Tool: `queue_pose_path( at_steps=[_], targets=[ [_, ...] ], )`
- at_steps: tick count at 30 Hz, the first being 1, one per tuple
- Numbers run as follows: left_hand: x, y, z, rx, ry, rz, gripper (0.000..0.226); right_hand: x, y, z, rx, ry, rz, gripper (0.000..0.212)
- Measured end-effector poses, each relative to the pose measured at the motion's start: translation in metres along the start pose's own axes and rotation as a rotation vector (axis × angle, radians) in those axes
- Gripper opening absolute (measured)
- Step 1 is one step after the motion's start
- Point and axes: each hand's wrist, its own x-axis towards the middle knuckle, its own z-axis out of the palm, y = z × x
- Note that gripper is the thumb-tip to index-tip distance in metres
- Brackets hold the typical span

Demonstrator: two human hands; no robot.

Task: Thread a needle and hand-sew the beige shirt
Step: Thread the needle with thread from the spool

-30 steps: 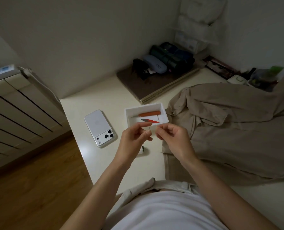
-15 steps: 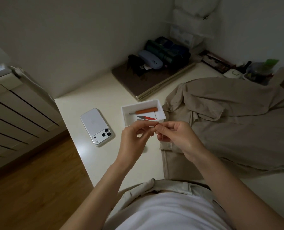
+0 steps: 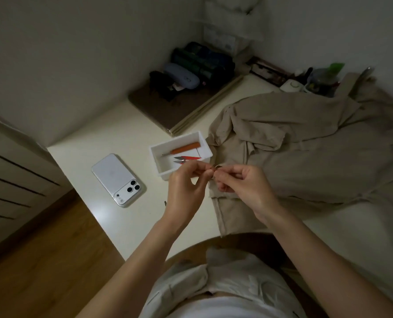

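As left hand (image 3: 186,187) and right hand (image 3: 243,187) pinch a tiny thing (image 3: 215,166) between them, limp thread wants gripping near its tip.

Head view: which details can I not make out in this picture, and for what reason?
All in the head view:
- Thin thing pinched between left hand and right hand: too small and dim; needle or thread, threaded or not, unclear.
- Small dark object on the table: mostly hidden by the left wrist.
- Beige shirt: cut off by the right edge.
- Dark items in the far corner: blurred, dim.
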Motion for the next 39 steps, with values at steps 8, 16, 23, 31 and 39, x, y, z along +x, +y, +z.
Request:
queue_pose_path(
  at_steps=[8,16,23,31,39],
  targets=[
    [-0.020,0.002,-0.022,-0.232,-0.147,-0.155,0.009,-0.031,0.014,0.026,0.005,0.123,-0.121,0.006],
    [-0.051,-0.008,-0.036,-0.267,-0.271,-0.176,0.011,-0.071,0.037,0.056,-0.026,0.291,-0.172,0.038],
    [-0.075,-0.018,-0.038,-0.208,-0.279,-0.181,0.010,-0.090,0.053,0.067,-0.173,0.384,-0.207,0.025],
    [-0.076,-0.021,-0.040,-0.418,-0.236,-0.310,0.012,-0.084,0.057,0.075,-0.206,0.489,-0.240,0.016],
    [-0.074,-0.024,-0.040,-0.591,-0.219,-0.414,0.011,-0.078,0.051,0.085,-0.004,0.526,-0.228,0.009]
  ],
)
